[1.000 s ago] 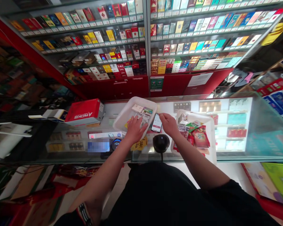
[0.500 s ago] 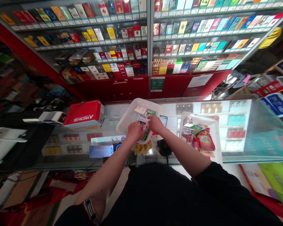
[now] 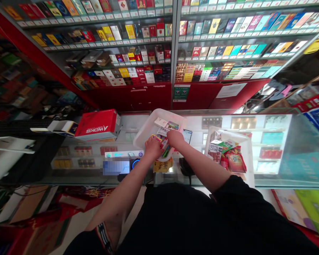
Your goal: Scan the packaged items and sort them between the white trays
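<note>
My left hand (image 3: 153, 148) and my right hand (image 3: 174, 137) are both inside a white plastic tray (image 3: 149, 124) on the glass counter (image 3: 268, 179). Their fingers are closed on small packets (image 3: 163, 132) lying in the tray; which packet each hand grips I cannot tell. More small packs (image 3: 166, 124) lie at the tray's far side. A phone (image 3: 187, 135) with a lit screen rests on the counter just right of the tray, beside my right wrist.
A second white tray (image 3: 238, 136) holding snack packets (image 3: 235, 161) stands to the right. A red box (image 3: 97, 124) sits on the counter at left. A black scanner (image 3: 184, 166) and a display device (image 3: 123, 163) stand at the near edge. Shelves of cigarette packs (image 3: 149, 42) fill the back wall.
My right hand left the phone and moved left into the tray beside my left hand. Both hands now work on the packets there. The view shifted slightly.
</note>
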The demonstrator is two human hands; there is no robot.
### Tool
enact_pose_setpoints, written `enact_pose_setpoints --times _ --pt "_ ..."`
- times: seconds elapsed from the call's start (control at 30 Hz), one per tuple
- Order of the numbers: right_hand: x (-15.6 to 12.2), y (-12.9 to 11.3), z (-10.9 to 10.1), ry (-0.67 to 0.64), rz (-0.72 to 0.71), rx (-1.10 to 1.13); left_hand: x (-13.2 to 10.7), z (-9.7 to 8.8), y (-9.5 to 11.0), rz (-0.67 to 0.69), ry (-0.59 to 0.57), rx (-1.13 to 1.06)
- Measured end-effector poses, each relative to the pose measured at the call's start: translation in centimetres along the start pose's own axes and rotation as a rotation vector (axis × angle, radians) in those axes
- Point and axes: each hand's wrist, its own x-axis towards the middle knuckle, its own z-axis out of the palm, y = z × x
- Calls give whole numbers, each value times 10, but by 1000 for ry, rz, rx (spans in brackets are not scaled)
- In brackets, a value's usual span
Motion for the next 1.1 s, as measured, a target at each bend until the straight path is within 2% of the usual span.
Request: enact_pose_setpoints --times 0.17,0.4,0.6,0.73,0.87,1.0,1.1 --pt "-5 10 -7 34 -19 72 -2 2 -4 -16 2 -30" --pt "-24 41 -21 89 -62 201 -14 -8 -7 -20 19 -82" --pt "-51 68 -27 128 -26 355 -22 -15 -7 9 150 -317" --pt "-68 86 -21 123 -3 582 -25 -15 2 27 224 -483" --pt "-76 106 -8 122 40 814 -32 -12 16 7 239 -573" --pt "-82 123 0 140 9 902 -39 -9 24 64 210 -598" --pt "-90 131 2 156 -34 880 -41 -8 27 79 248 -585"
